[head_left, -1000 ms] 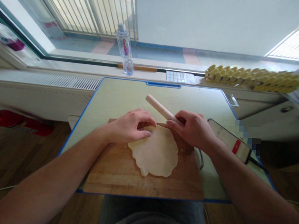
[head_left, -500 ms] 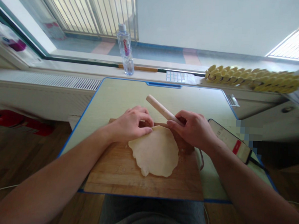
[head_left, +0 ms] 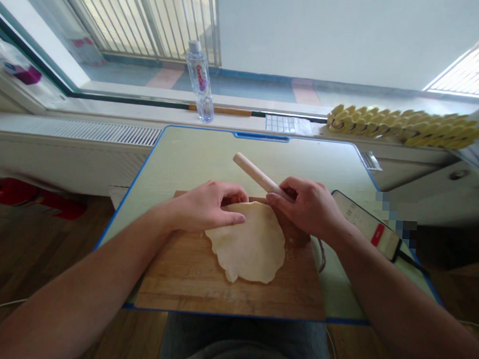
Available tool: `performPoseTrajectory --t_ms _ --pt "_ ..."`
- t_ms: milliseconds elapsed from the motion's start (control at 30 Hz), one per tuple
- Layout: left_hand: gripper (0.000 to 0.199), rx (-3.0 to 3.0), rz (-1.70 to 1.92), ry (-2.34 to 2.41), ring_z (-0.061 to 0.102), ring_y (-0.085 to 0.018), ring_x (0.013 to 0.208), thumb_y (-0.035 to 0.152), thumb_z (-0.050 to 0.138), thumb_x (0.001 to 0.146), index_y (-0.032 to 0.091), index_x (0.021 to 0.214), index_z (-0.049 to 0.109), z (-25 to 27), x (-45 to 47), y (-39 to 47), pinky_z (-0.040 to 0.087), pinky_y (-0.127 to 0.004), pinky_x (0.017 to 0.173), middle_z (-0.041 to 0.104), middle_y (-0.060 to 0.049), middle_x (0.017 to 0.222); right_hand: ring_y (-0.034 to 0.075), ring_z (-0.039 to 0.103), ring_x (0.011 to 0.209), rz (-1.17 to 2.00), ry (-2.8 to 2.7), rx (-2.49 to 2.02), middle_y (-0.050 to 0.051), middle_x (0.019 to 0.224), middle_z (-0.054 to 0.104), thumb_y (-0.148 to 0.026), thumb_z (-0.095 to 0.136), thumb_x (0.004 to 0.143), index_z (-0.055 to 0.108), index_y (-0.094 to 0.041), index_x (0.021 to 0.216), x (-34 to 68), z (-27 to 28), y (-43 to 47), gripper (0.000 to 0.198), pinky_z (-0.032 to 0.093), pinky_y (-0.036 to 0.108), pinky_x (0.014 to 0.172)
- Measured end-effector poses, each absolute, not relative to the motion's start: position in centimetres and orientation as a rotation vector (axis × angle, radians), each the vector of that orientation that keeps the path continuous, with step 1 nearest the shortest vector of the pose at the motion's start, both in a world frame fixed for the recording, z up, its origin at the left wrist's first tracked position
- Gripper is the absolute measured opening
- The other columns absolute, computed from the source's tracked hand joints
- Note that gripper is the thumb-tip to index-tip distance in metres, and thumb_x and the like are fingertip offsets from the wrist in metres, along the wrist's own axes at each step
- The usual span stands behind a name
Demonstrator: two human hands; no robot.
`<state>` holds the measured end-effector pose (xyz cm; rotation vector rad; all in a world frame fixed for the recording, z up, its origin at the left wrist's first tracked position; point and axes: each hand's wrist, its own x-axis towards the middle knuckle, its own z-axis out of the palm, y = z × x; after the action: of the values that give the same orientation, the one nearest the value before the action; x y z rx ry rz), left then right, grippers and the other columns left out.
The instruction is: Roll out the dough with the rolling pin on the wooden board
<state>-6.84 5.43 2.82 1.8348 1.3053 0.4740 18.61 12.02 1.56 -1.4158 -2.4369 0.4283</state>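
Note:
A thin, uneven round of rolled dough lies flat on a wooden cutting board. Over its far left edge is my left hand, with the thumb apart from the curled fingers. The thumb rests on or just above the dough, and the fingertips are at its far rim, partly hidden. My right hand grips one end of a slim wooden rolling pin. The pin's free end points to the far left, beyond the dough.
The board sits on a pale folding table with a blue rim. A phone lies at the right. On the windowsill stand a water bottle and a yellow row of shaped pieces. A red object is on the floor at left.
My left thumb has moved nearer to me over the dough, and its gap from the fingers is wider. The right hand, rolling pin and dough look almost unchanged.

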Motion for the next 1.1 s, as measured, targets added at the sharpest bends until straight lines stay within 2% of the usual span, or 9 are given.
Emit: performPoseTrajectory --t_ms 200,333,500,700,867,933,1100 --pt "0.017 1.973 0.248 1.280 0.062 -0.016 0.075 0.036 0.073 0.082 0.020 0.087 0.077 4.2 -7.1 5.0 0.041 -0.026 0.063 0.069 0.001 0.080 0.016 0.055 0.064 0.440 -2.445 -1.425 0.002 0.075 0.071 -0.053 0.066 0.091 0.073 -0.023 0.085 18.6 1.6 12.0 0.031 0.031 0.029 0.060" --pt "0.018 1.796 0.335 1.195 0.060 -0.014 0.074 0.036 0.066 0.090 0.020 0.096 0.071 4.7 -6.7 4.3 0.041 -0.023 0.062 0.068 0.002 0.082 0.016 0.055 0.065 0.444 -2.436 -1.431 0.002 0.076 0.071 -0.052 0.067 0.091 0.074 -0.023 0.087 18.5 1.6 12.0 0.031 0.031 0.029 0.061" --pt "0.025 1.440 0.490 1.046 0.051 -0.011 0.062 0.042 0.069 0.092 0.020 0.099 0.059 5.2 -6.5 3.7 0.038 -0.019 0.054 0.060 0.004 0.071 0.016 0.055 0.065 0.458 -2.435 -1.443 0.001 0.076 0.070 -0.054 0.067 0.090 0.073 -0.024 0.087 18.6 1.5 12.1 0.031 0.030 0.029 0.060" --pt "0.027 1.475 0.375 1.026 0.055 -0.012 0.061 0.043 0.074 0.088 0.019 0.100 0.072 5.0 -8.5 4.4 0.040 -0.021 0.053 0.066 0.001 0.071 0.015 0.052 0.064 0.449 -2.429 -1.423 0.001 0.075 0.068 -0.053 0.067 0.091 0.071 -0.023 0.085 18.6 1.4 12.1 0.031 0.030 0.029 0.060" --pt "0.021 1.724 0.431 1.190 0.070 -0.018 0.085 0.037 0.071 0.090 0.022 0.101 0.081 4.3 -7.8 4.9 0.052 -0.025 0.070 0.079 -0.003 0.094 0.014 0.049 0.062 0.440 -2.447 -1.398 0.001 0.073 0.066 -0.052 0.066 0.092 0.068 -0.022 0.081 18.6 1.4 12.2 0.032 0.030 0.030 0.060" --pt "0.021 1.778 0.460 1.134 0.072 -0.019 0.088 0.033 0.069 0.091 0.023 0.104 0.082 3.9 -6.9 4.6 0.055 -0.026 0.075 0.081 -0.004 0.099 0.014 0.049 0.062 0.441 -2.445 -1.394 0.001 0.073 0.066 -0.052 0.066 0.091 0.068 -0.023 0.081 18.6 1.4 12.2 0.032 0.029 0.030 0.060" --pt "0.041 1.886 0.593 1.079 0.072 -0.020 0.102 0.023 0.069 0.088 0.027 0.128 0.075 3.2 -6.1 4.3 0.057 -0.031 0.087 0.078 -0.004 0.118 0.015 0.049 0.062 0.437 -2.444 -1.398 0.000 0.072 0.065 -0.052 0.066 0.091 0.069 -0.023 0.081 18.6 1.3 12.2 0.031 0.029 0.030 0.060"
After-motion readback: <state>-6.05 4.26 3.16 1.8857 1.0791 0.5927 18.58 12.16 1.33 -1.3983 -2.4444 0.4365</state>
